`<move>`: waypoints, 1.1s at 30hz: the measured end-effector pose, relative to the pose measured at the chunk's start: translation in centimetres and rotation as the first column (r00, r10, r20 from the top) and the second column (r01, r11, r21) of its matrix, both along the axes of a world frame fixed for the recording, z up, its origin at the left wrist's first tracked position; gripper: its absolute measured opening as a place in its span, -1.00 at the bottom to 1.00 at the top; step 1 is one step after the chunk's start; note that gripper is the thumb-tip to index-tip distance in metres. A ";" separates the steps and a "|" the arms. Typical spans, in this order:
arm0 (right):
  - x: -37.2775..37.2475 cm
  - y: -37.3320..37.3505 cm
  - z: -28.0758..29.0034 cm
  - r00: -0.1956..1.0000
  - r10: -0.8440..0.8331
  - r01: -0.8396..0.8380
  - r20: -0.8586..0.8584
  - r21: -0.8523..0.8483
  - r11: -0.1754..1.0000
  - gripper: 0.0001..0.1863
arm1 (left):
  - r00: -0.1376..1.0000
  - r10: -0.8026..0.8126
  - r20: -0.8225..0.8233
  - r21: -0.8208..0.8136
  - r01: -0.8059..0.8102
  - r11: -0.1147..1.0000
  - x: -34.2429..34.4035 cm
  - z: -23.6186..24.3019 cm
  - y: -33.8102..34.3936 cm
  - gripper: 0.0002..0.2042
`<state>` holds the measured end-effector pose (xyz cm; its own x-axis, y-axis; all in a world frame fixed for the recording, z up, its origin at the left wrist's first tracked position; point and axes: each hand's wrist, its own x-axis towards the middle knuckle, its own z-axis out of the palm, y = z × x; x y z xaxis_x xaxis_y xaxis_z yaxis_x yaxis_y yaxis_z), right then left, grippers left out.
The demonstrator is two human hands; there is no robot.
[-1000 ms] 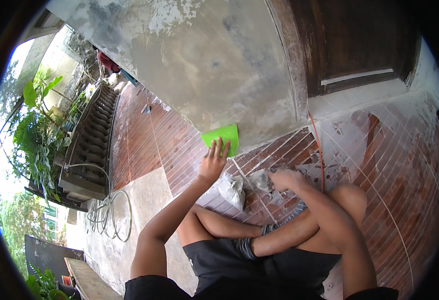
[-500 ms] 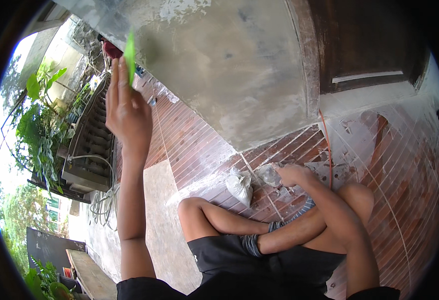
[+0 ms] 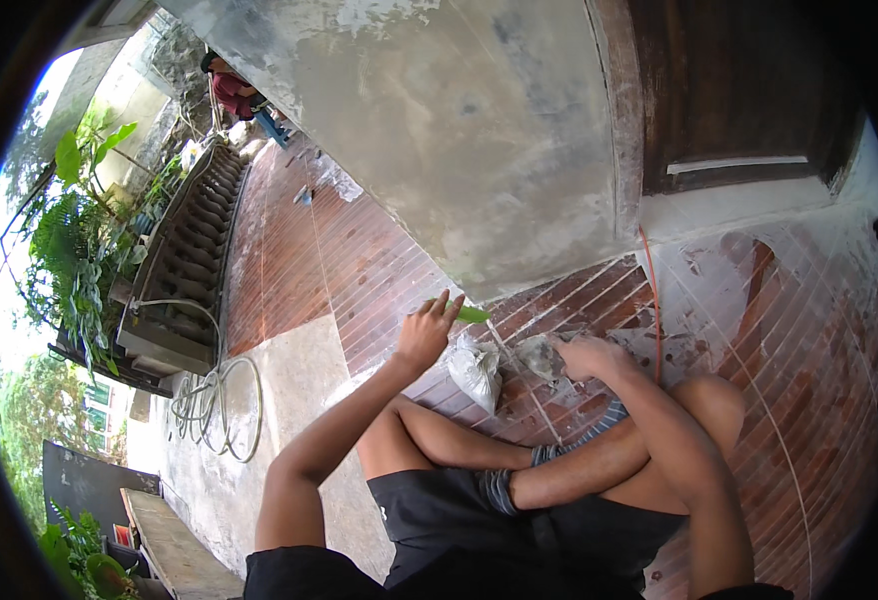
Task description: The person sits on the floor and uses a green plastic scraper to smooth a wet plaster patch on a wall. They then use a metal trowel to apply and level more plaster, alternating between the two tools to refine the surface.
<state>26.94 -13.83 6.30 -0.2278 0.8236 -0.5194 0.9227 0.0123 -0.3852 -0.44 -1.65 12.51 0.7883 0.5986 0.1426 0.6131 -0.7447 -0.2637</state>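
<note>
Two bare hands at work here, and the left hand (image 3: pixel 426 335) has the green sheet (image 3: pixel 473 314) in its grip, fingers spread along it, the thing turned nearly edge-on to us! It sits right by the lower corner of the grey, patchy wall (image 3: pixel 469 160), over the red tiled floor (image 3: pixel 289 260); whether it actually touches the wall, I cannot tell from this angle. Over to the right hand (image 3: pixel 591 357), held low near the floor, fingertips up against a pale, greyish lump (image 3: pixel 539 357) with a smeared look; is that grip closed around it or merely resting there? Cannot tell, the fingers bunch together and hide the contact. Between the two hands, a little nearer the body, stands a white bag (image 3: pixel 476 375), crumpled at the top, on the tiles. The person sits cross-legged, black shorts (image 3: pixel 439 525), striped socks (image 3: pixel 499 490), ankles crossed in front. An orange cord (image 3: pixel 651 300) runs down past the right forearm, beneath the dark wooden door (image 3: pixel 739 90). Out to the left, a pale hose (image 3: pixel 224 410) lies in loose coils, with a dark balustrade (image 3: pixel 179 260) and leafy plants (image 3: pixel 64 240) beyond, and at the far end, another person (image 3: pixel 231 90) in a maroon top, partly hidden by the wall!
</note>
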 end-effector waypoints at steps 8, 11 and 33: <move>0.1 0.8 -0.6 0.998 0.026 -0.025 -0.051 0.015 1.000 -0.13 | 0.740 -0.307 0.598 0.576 -0.130 0.807 0.9 21.3 2.0 -0.39; -0.4 1.4 -1.2 0.999 0.004 -0.003 -0.042 0.012 1.000 -0.18 | 0.907 -0.193 0.375 0.704 -0.143 0.695 2.5 20.4 2.6 -0.34; -1.2 0.9 -2.8 0.999 0.023 -0.020 -0.040 0.088 0.996 -0.42 | 0.823 -0.346 0.450 0.498 0.090 0.862 10.5 16.6 -1.1 -0.39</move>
